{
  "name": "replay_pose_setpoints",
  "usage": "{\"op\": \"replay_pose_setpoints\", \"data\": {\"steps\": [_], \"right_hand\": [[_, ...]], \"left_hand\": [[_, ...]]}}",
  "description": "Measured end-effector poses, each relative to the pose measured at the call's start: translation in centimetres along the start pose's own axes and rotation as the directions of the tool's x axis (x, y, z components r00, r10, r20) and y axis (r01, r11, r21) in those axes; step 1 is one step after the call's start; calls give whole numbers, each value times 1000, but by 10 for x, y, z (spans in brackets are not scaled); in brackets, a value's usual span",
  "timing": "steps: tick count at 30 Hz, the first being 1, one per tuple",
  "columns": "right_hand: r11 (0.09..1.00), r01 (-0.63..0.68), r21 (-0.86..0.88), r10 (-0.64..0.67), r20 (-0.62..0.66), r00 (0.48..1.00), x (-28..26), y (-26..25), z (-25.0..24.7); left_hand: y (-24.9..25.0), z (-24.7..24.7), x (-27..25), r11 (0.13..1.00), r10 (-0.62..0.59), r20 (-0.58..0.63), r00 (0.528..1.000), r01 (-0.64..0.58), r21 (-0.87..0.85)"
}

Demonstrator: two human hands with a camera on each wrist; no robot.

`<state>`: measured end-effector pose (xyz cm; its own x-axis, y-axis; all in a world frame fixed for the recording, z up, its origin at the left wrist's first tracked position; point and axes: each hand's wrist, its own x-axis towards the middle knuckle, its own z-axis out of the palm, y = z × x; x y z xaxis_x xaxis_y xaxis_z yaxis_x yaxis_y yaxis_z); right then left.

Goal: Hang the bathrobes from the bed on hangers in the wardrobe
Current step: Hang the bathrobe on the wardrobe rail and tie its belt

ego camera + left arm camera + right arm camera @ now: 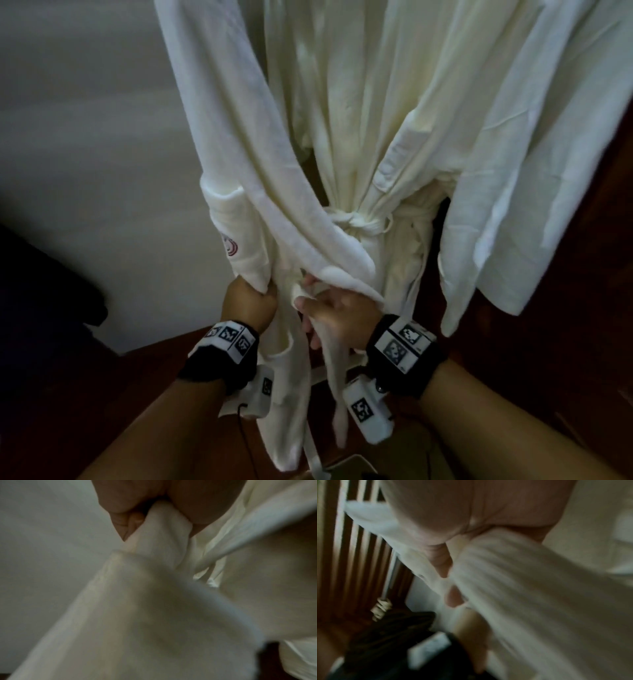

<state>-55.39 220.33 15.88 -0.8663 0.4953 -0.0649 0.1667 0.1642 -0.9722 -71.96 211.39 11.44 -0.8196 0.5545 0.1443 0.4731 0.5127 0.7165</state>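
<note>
While both forearms reach forward from the bottom of the head view, the left hand (248, 303) is fisted on a bunched fold of the near cream-white terry bathrobe (253, 192), its fingers (120, 519) curled tight round the cloth in the left wrist view. Just right of it, almost touching, the right hand (337, 315) grips the same robe's front edge and a narrow white fabric belt (330, 370); one fingertip (453, 597) pokes through the folds. This robe hangs with its long axis vertical, its top out of sight above the knuckles and its hem below the wrists, and a pocket with a small red embroidered emblem (230, 247) lies just above the left fingers. Beyond the fingers a second cream bathrobe (394, 120) hangs likewise, lengthwise top to bottom, its waist belt knotted (356, 219). Further left stands a plain pale wall (85, 137); dark reddish wood (565, 342) lies to the right.
</note>
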Motion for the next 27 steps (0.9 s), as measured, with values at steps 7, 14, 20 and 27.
{"op": "replay_pose_setpoints", "data": {"steps": [7,14,20,27], "right_hand": [[996,84,34,-87,101,991,-26,-22,-37],[990,-92,-105,90,-24,996,-14,13,-25],[941,-18,-338,-9,-78,997,12,9,-20],[987,-68,-143,30,-256,966,36,8,2]], "left_hand": [[11,21,33,975,219,230,948,-205,-85],[22,21,52,972,225,215,950,-203,-121],[52,-4,75,850,246,501,830,63,-523],[-46,-48,156,940,-251,-247,936,175,-291]]}}
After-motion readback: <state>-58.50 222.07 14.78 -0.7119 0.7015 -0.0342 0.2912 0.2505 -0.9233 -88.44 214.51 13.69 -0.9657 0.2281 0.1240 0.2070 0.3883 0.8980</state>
